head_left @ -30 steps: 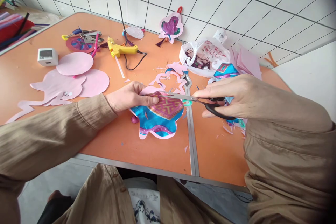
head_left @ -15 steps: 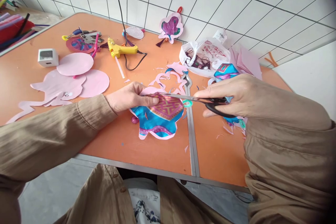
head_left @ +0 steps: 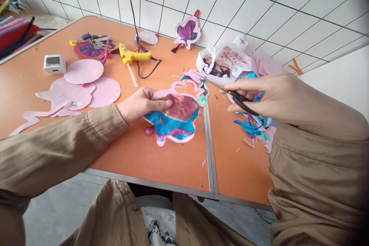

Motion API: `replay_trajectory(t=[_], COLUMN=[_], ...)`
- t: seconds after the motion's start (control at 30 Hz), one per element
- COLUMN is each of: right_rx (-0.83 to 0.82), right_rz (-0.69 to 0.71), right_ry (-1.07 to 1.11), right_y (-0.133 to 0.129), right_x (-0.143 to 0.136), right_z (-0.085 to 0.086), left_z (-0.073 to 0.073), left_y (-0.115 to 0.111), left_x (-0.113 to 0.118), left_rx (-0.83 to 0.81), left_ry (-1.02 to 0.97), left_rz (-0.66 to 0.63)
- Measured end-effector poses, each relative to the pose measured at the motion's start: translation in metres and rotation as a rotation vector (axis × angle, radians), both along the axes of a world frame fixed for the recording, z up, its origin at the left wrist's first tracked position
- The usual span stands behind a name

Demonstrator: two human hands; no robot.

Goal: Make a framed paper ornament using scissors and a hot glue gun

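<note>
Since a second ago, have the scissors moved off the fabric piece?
Yes. The scissors in the right hand swung up and right, past the table's metal seam, off the fabric piece.

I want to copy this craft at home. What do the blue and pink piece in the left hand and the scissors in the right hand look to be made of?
The blue and pink piece in the left hand looks like glossy, satin-like patterned fabric on pale pink paper or thin foam: it shines, and a matte pink rim shows. The scissors in the right hand seem to have bare metal blades and black, probably plastic handles.
</note>
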State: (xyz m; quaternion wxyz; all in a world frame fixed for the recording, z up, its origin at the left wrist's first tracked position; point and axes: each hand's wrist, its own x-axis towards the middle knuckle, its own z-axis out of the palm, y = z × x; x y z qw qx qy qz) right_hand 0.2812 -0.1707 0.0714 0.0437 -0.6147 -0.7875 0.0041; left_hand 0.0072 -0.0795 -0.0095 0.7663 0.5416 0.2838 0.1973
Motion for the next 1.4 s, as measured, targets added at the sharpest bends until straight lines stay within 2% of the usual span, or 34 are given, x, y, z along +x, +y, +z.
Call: replay_trajectory(t=[0.1, 0.17, 0.23, 0.3, 0.4, 0.57, 0.6, 0.67, 0.8, 0.9, 1.0, 1.2, 1.4], right_rx=[0.005, -0.112, -0.285, -0.420, -0.494, -0.543, -0.549, -0.542, -0.499, -0.417, -0.408, -0.578, -0.664], right_rz=[-0.184, -0.237, -0.176, -0.068, 0.024, 0.065, 0.072, 0.089, 0.151, 0.214, 0.186, 0.163, 0.222], right_ry=[-0.077, -0.105, -0.084, -0.067, -0.060, -0.005, 0.020, 0.061, 0.048, -0.070, -0.134, 0.086, 0.247], right_y=[0.004, 0.007, 0.009, 0.010, 0.012, 0.021, 0.022, 0.022, 0.016, 0.010, 0.007, 0.012, 0.017], right_x=[0.002, 0.002, -0.002, -0.006, -0.010, -0.007, -0.007, -0.012, -0.034, -0.056, -0.070, -0.064, -0.055], right_z=[0.001, -0.001, -0.004, -0.007, -0.013, -0.029, -0.031, -0.033, -0.035, -0.039, -0.045, -0.053, -0.048], left_z=[0.009, 0.016, 0.021, 0.024, 0.026, 0.020, 0.018, 0.012, 0.004, 0.002, 0.000, -0.003, -0.002], left_y=[0.003, 0.008, 0.013, 0.016, 0.017, 0.015, 0.016, 0.019, 0.029, 0.033, 0.032, 0.027, 0.024], left_x=[0.002, 0.001, 0.000, -0.002, -0.003, -0.003, -0.003, -0.004, -0.005, -0.005, -0.003, 0.000, 0.002], left_rx=[-0.045, -0.064, -0.086, -0.123, -0.162, -0.108, -0.093, -0.164, -0.284, -0.342, -0.330, -0.318, -0.392], left_ry=[-0.198, -0.302, -0.238, -0.163, -0.163, -0.093, -0.085, -0.103, -0.065, -0.051, -0.086, -0.155, -0.166], left_rz=[0.226, 0.322, 0.465, 0.555, 0.567, 0.547, 0.584, 0.630, 0.735, 0.714, 0.682, 0.665, 0.700])
